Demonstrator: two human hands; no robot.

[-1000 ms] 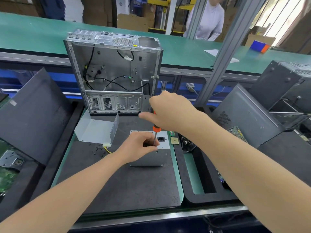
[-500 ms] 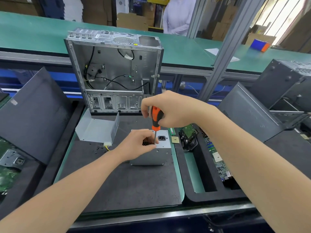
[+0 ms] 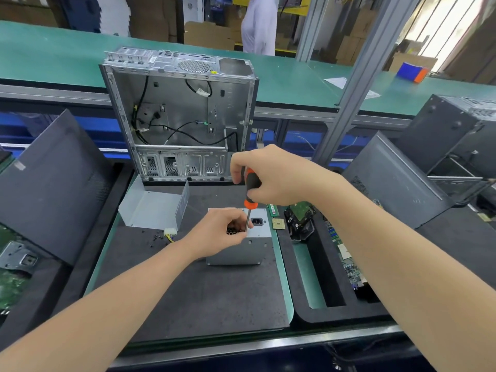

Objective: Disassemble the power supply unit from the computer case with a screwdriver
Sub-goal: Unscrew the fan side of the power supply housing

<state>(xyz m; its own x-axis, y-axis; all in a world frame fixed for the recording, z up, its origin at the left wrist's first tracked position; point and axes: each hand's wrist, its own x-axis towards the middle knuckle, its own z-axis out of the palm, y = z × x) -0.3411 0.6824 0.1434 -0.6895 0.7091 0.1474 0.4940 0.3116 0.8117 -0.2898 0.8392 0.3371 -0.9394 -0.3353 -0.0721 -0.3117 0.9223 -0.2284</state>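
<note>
Well along, by the look of things; grey box-shaped metal power supply unit (image 3: pixel 236 255) already out of the silver open-sided metal computer case (image 3: pixel 185 114) and sitting near the right edge of the dark foam mat (image 3: pixel 188 291), well apart from the case, upright at the mat's far edge; nothing but loose black cables (image 3: pixel 185 130) visible inside the case.

Clasping the orange-and-black-handled screwdriver (image 3: pixel 251 187) in the right hand (image 3: pixel 279 178), fingers wrapped round the handle, shaft angled down onto the unit's top face just beside the black power socket (image 3: pixel 258 222); steadying with the left hand (image 3: pixel 217 232), curled on that same top face over the fan grille, thumb and forefinger closing on the lower shaft; tip hidden, so cannot tell which screw, if any, engaged.

Toward the mat's left edge, just in front of the case: a bent grey sheet-metal cover (image 3: pixel 150 210), a white plug on yellow wires (image 3: pixel 170 232) beside it, a scatter of small black screws (image 3: pixel 155 237) near that; probably fasteners taken out so far.

Extraction from the case seemingly finished; seemingly left, only work on the unit itself: backing out the fastener under the tip, then perhaps parting the housing; worth minding the loose screws, easy to lose on the dark mat.
</note>
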